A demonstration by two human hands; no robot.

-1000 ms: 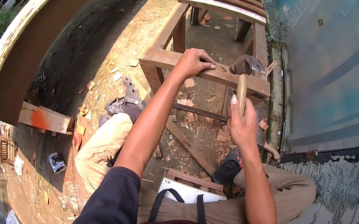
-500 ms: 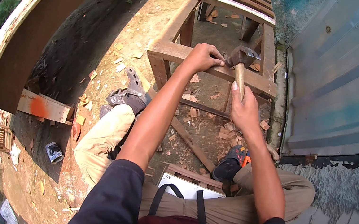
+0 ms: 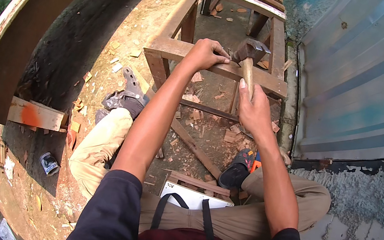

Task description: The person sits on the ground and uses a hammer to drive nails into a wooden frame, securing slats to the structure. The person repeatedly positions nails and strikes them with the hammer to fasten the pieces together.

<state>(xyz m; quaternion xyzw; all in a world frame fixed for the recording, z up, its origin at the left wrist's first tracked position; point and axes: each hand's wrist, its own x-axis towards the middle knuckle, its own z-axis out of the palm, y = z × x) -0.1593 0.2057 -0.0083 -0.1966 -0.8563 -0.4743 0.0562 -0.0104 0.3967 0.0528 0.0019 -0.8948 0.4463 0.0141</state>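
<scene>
Lowered, hammer [image 3: 249, 58] clenched in right hand [image 3: 254, 113]; left hand [image 3: 206, 54] fingers grip rail [image 3: 173, 50].

1. My left hand [image 3: 207, 55] reaches forward on a straight arm, fingers curled down, thumb pointing right toward my other hand.
2. My right hand [image 3: 253, 111] sits nearer me, just right of the left, fingers wrapped closed, thumb up.
</scene>
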